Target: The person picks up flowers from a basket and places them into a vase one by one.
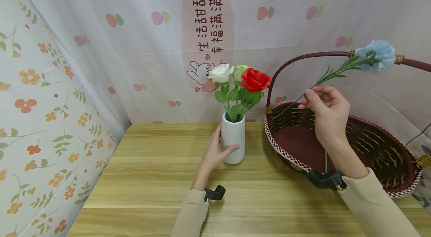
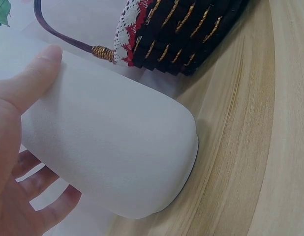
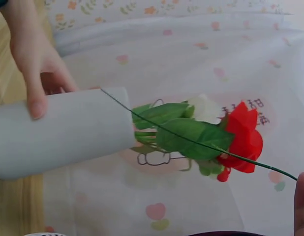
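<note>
A white vase (image 1: 235, 138) stands upright on the table, holding a red rose (image 1: 256, 80), a white rose (image 1: 220, 73) and a pale green rose (image 1: 239, 72). My left hand (image 1: 217, 151) holds the vase from its left side, the thumb across its front, as the left wrist view also shows. Above the basket, my right hand (image 1: 331, 111) pinches the thin green stem of a light blue carnation (image 1: 380, 57). The bloom points up and right; the stem (image 3: 206, 145) slants down to the left. In the right wrist view, that stem crosses in front of the vase.
A dark woven basket (image 1: 293, 160) with lace trim and an arched handle (image 1: 303, 57) stands right of the vase. One green stem (image 1: 325, 161) shows inside it. Printed curtains (image 1: 141, 61) hang behind and left of the wooden table (image 1: 151, 177).
</note>
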`<action>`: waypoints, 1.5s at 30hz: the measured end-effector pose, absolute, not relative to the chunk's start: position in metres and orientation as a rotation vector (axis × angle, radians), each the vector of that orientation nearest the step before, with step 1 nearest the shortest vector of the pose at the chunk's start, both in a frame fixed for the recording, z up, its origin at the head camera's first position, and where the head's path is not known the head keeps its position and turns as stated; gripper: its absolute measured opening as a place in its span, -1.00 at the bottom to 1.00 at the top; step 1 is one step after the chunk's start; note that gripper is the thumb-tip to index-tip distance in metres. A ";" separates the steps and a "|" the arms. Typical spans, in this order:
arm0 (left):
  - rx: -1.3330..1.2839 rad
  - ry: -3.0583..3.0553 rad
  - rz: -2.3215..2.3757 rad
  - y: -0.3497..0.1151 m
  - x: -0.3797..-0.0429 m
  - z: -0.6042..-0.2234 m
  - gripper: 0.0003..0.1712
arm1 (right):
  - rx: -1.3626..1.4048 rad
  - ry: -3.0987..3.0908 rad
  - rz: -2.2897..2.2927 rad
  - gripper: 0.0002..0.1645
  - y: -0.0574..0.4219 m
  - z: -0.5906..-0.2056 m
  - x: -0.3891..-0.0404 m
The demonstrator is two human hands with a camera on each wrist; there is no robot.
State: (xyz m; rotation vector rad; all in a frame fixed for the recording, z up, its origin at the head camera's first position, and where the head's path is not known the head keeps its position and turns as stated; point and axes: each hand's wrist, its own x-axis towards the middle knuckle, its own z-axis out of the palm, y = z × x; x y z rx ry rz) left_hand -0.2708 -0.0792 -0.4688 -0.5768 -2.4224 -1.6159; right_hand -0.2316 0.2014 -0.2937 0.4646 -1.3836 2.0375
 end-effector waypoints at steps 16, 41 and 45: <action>-0.589 -2.418 -1.601 -0.081 -0.273 -0.471 0.07 | 0.479 -1.270 2.037 -0.82 0.189 -0.266 -0.248; -0.570 -2.433 -1.605 -0.081 -0.271 -0.469 0.07 | 0.511 -1.507 1.896 -0.89 0.145 -0.285 -0.268; -0.571 -2.434 -1.598 -0.081 -0.272 -0.469 0.07 | 0.489 -1.517 1.905 -0.92 0.140 -0.290 -0.269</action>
